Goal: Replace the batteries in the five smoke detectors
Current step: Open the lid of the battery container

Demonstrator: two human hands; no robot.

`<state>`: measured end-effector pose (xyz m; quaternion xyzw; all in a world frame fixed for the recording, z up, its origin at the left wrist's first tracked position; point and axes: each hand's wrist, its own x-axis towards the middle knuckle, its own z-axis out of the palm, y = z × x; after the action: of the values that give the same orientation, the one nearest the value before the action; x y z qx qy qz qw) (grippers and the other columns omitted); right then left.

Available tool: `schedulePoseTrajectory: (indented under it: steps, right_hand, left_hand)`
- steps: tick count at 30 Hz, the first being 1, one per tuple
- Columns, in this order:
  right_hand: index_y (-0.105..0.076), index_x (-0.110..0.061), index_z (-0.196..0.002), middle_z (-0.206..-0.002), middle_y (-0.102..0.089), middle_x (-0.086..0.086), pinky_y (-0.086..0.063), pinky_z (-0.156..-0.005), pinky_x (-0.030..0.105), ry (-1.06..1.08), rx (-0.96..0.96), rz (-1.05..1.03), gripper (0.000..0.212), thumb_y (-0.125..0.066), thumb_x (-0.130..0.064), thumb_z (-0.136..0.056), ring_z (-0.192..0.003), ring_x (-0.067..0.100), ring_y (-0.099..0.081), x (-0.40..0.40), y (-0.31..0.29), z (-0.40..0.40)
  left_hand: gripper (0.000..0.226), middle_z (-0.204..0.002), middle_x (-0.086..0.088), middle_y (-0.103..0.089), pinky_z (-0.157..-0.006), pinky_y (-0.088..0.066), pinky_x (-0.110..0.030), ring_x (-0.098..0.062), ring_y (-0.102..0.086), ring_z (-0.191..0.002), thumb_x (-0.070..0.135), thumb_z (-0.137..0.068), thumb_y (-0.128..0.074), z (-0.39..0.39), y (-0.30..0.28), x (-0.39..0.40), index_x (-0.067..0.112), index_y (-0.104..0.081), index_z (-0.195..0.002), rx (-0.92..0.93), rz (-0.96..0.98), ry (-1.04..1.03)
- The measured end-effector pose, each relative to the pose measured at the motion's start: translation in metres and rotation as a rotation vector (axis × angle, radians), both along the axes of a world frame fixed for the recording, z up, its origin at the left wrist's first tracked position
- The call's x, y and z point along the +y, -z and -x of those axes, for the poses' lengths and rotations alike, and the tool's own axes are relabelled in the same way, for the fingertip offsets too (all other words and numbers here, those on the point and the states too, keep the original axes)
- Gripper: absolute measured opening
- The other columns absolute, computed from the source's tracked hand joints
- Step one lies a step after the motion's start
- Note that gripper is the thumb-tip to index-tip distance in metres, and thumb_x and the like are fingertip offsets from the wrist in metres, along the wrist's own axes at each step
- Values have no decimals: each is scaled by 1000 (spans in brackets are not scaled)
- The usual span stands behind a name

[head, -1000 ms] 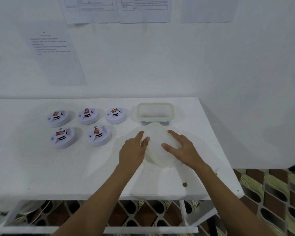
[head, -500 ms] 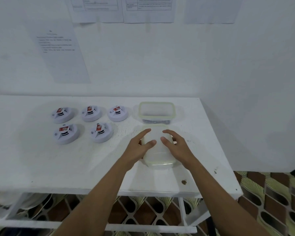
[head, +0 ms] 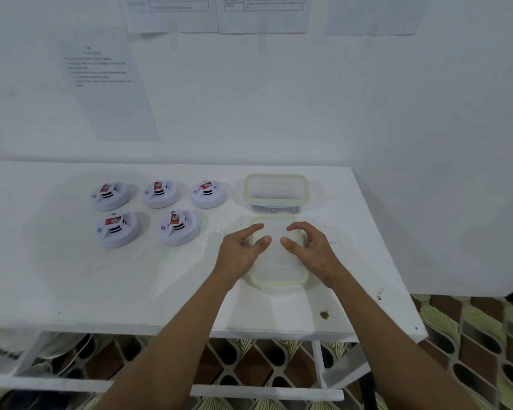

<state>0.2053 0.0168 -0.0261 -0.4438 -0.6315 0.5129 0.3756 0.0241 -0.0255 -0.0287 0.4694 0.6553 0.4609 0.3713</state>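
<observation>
Five white round smoke detectors with red-labelled batteries on top sit in two rows on the white table (head: pixel 101 279): three at the back (head: pixel 110 195) (head: pixel 160 193) (head: pixel 208 193) and two in front (head: pixel 117 229) (head: pixel 178 226). An open clear container (head: pixel 274 176) with a pale green rim stands to their right, with dark batteries (head: pixel 274 209) in its bottom. Its lid (head: pixel 276 269) lies flat just in front. My left hand (head: pixel 237 255) is at the lid's left edge and my right hand (head: pixel 317 255) at its right edge, fingers loosely curved over it.
The table stands against a white wall with taped paper sheets (head: pixel 101 84). The wall turns a corner close to the table's right edge. A small brown speck (head: pixel 324 314) lies near the front edge. A patterned floor (head: pixel 471 335) shows below.
The lid was held tilted between both hands, then lowered flat onto the table in front of the container. My fingers have loosened over it.
</observation>
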Motion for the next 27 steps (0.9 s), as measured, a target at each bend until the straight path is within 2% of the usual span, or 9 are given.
schedulePoseTrajectory:
  steps: [3, 7, 11, 13, 15, 18, 20, 23, 27]
  right_hand:
    - [-63, -31, -110, -122, -61, -9, -56, -85, 23, -57, -67, 24, 24, -72, -33, -88, -109, 11, -59, 9, -2, -3]
    - [-66, -27, -114, -122, -62, -10, -53, -77, 10, -191, -168, 18, 27, -73, -30, -88, -107, 6, -58, 23, -16, -7]
    - [-69, -32, -118, -128, -62, -12, -52, -92, 20, -252, -253, 6, 34, -75, -38, -85, -111, 5, -59, 32, -23, -8]
    - [-69, -31, -118, -128, -59, -9, -47, -88, 18, -154, -344, -80, 37, -77, -40, -82, -100, 2, -57, 30, -23, -8]
    - [-67, -24, -121, -124, -54, -4, -42, -79, 13, -4, -413, -222, 44, -79, -37, -80, -92, 5, -52, 28, -21, -5]
    - [-61, -21, -130, -127, -52, 3, -48, -92, 30, 128, -447, -332, 50, -75, -38, -84, -106, 19, -55, 17, -12, -3]
    - [-53, -23, -138, -132, -45, 6, -45, -104, 39, 194, -420, -262, 55, -69, -40, -89, -122, 25, -49, 7, -5, -5]
    - [-40, -25, -146, -137, -35, 9, -38, -106, 37, 301, -380, -131, 64, -65, -44, -91, -132, 28, -36, -5, 2, -9]
    - [-25, -26, -154, -138, -32, 11, -40, -96, 29, 294, -335, -12, 70, -58, -45, -95, -114, 22, -46, -2, 2, -9]
  left_hand:
    - [52, -121, 6, -51, -97, -41, -28, -9, -48, -110, 54, -82, -66, 4, -2, 10, 44, -53, -131, 141, 59, 82]
    - [62, -148, -1, -39, -110, -33, -37, -20, -37, -136, 58, -88, -54, 16, -17, 28, 44, -32, -145, 289, 118, 217]
    - [57, -147, 5, -45, -109, -38, -38, -17, -43, -133, 41, -92, -60, 26, -30, 37, 36, -38, -144, 267, 88, 314]
    - [60, -142, 5, -48, -103, -42, -34, -16, -48, -125, 36, -89, -66, 29, -32, 34, 33, -40, -143, 188, 107, 323]
    - [69, -143, 3, -45, -104, -42, -38, -18, -43, -129, 38, -85, -71, 34, -29, 32, 32, -37, -145, 122, 151, 282]
    - [69, -147, 1, -39, -103, -40, -39, -19, -35, -136, 35, -82, -74, 36, -24, 23, 33, -40, -142, 75, 138, 182]
    - [65, -145, -2, -39, -100, -39, -37, -18, -34, -136, 33, -83, -73, 30, -20, 17, 35, -41, -140, 14, 104, 114]
    - [65, -146, -2, -40, -100, -39, -34, -17, -36, -135, 37, -85, -70, 14, -10, 11, 34, -38, -141, 20, 42, -46]
    - [66, -139, -7, -46, -95, -40, -32, -21, -42, -129, 45, -86, -66, -5, -3, 14, 32, -35, -143, 90, 10, -221]
